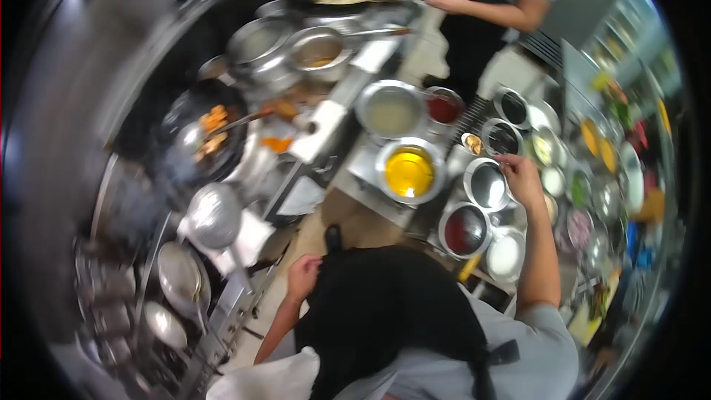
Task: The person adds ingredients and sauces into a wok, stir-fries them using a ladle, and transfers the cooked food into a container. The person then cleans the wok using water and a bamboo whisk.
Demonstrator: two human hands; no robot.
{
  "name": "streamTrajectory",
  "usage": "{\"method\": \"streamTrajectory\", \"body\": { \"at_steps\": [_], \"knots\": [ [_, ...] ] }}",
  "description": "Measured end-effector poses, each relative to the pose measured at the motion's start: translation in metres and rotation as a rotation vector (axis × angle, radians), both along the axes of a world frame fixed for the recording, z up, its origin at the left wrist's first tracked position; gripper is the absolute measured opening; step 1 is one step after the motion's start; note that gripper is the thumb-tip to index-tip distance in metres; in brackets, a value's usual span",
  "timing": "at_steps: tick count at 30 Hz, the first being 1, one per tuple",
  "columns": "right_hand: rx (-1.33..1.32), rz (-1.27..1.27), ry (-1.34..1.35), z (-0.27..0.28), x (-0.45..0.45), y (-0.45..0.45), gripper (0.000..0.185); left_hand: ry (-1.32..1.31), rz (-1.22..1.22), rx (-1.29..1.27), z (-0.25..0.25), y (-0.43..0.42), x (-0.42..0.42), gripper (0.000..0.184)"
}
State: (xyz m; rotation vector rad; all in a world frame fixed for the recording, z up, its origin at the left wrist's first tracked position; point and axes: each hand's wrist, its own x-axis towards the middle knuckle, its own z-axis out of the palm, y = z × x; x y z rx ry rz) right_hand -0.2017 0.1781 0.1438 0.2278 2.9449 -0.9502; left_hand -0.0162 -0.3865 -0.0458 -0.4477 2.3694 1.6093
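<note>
My right hand [521,178] reaches over the round metal containers at the right, its fingers drawn together at the rim of a pot of dark liquid [489,186]; whether they hold anything is too small to tell. Below that pot are a container of dark red sauce [465,230] and one of white contents [505,255]. A small bowl of brownish pieces [472,144] lies just left of the fingertips. My left hand [304,276] hangs beside my black apron, fingers curled, away from the stove; its grip is blurred.
A wok [204,131] with orange pieces and a ladle steams at the left. Pots [321,52] stand behind it. A bowl of yellow oil [409,171] sits at centre. A co-worker's hand [449,2] holds a pan handle at the top.
</note>
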Motion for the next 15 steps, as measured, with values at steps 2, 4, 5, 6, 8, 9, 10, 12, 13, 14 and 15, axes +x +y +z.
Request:
{"method": "streamTrajectory", "body": {
  "at_steps": [2, 4, 5, 6, 8, 9, 10, 12, 13, 14, 15],
  "knots": [
    [-0.088, 0.180, 0.131, 0.005, -0.038, -0.097, 0.029, 0.029, -0.008, 0.016, -0.012, -0.019, -0.008, 0.017],
    [-0.123, 0.356, 0.177, 0.018, -0.077, -0.208, 0.028, 0.047, 0.018, 0.068, -0.013, -0.035, -0.021, 0.017],
    [-0.126, 0.430, 0.149, 0.028, -0.094, -0.268, 0.025, 0.060, 0.007, 0.133, -0.013, -0.042, -0.031, 0.017],
    [-0.182, 0.505, 0.201, 0.021, -0.116, -0.327, 0.019, 0.076, -0.008, 0.109, -0.007, -0.051, -0.040, 0.019],
    [-0.010, 0.635, 0.422, 0.011, -0.150, -0.444, 0.014, 0.067, -0.008, 0.128, 0.014, -0.065, -0.060, 0.020],
    [0.110, 0.656, 0.456, 0.009, -0.164, -0.500, 0.014, 0.059, -0.001, 0.142, 0.018, -0.073, -0.069, 0.021],
    [0.133, 0.642, 0.529, 0.015, -0.169, -0.535, 0.017, 0.058, -0.012, 0.153, 0.018, -0.082, -0.076, 0.021],
    [0.166, 0.602, 0.589, 0.022, -0.177, -0.564, 0.022, 0.074, 0.041, 0.134, 0.016, -0.107, -0.090, 0.022],
    [0.148, 0.562, 0.577, 0.021, -0.180, -0.561, 0.023, 0.126, 0.051, 0.121, 0.019, -0.120, -0.093, 0.022],
    [0.149, 0.497, 0.562, 0.018, -0.183, -0.546, 0.025, 0.178, 0.034, 0.123, 0.024, -0.129, -0.097, 0.022],
    [0.148, 0.421, 0.559, -0.002, -0.188, -0.523, 0.024, 0.180, 0.034, 0.124, 0.036, -0.134, -0.103, 0.020]
  ]
}}
